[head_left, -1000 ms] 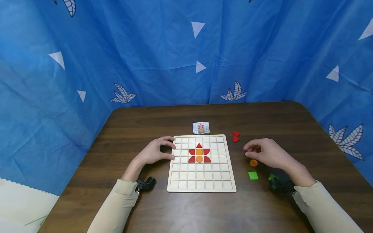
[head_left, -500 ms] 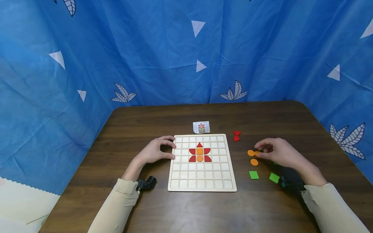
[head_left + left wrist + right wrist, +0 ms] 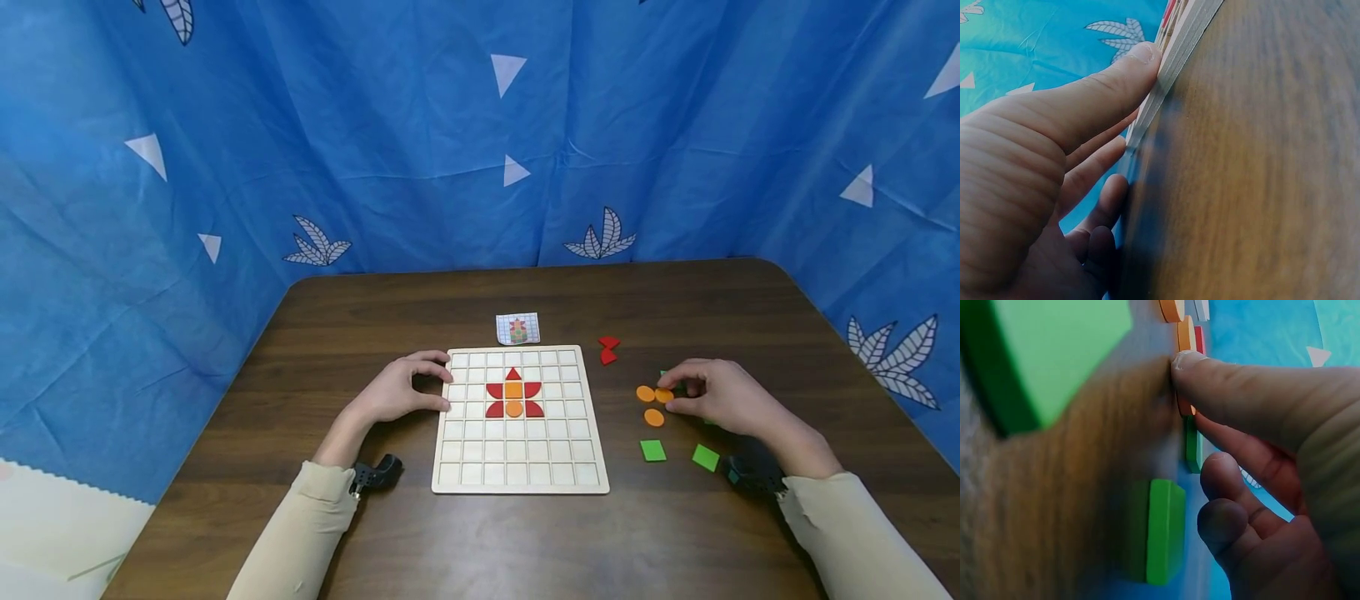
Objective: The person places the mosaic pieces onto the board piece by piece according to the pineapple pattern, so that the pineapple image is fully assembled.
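My left hand (image 3: 401, 390) rests at the left edge of the pale grid board (image 3: 515, 475), thumb and fingertips against its side. In the left wrist view the thumb (image 3: 1110, 87) touches the board's edge (image 3: 1175, 59). On the grid lie red pieces (image 3: 512, 374), an orange square (image 3: 513, 390) and an orange disc (image 3: 513, 408). To the right of the board, my right hand (image 3: 720, 398) pinches another orange disc (image 3: 663, 395) between thumb and index finger, low over the table. Two more orange discs (image 3: 645, 393) lie beside it.
Green squares (image 3: 653, 451) lie near the right hand, one partly hidden behind its fingers. Two red pieces (image 3: 608, 350) lie right of the board's top corner. A small pattern card (image 3: 517, 328) sits behind the board on the brown table (image 3: 375, 317). Blue curtain (image 3: 420, 167) hangs behind.
My right hand has moved right from beside the discs, uncovering two of them and a green square, and its fingertips have come onto one disc. My left hand has stayed put.
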The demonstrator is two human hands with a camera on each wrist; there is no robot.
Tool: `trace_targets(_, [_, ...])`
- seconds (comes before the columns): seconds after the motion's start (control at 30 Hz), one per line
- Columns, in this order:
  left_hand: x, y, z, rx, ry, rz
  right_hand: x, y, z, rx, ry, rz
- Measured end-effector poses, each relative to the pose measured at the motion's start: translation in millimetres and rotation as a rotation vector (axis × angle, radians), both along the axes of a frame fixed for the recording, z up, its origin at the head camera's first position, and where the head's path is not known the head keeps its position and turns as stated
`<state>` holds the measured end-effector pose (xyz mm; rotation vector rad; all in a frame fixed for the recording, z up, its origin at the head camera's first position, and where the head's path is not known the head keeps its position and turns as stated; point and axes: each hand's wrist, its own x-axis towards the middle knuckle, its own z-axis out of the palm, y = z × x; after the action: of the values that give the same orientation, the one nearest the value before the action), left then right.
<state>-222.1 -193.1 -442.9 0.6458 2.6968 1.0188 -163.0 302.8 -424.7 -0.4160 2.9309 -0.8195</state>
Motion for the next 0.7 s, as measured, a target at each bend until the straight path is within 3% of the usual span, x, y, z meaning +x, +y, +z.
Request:
trace_targets(0.4, [0.6,-0.2,0.7,0.005,-0.007,0.004,2.2,-7.0,-0.1,0.074,0.013,0.04])
trace_targets(0.7, [1.0,0.2,0.6,0.008,-0.005,0.005,2.1,-8.7,-0.7,0.062,-0.016,0.049])
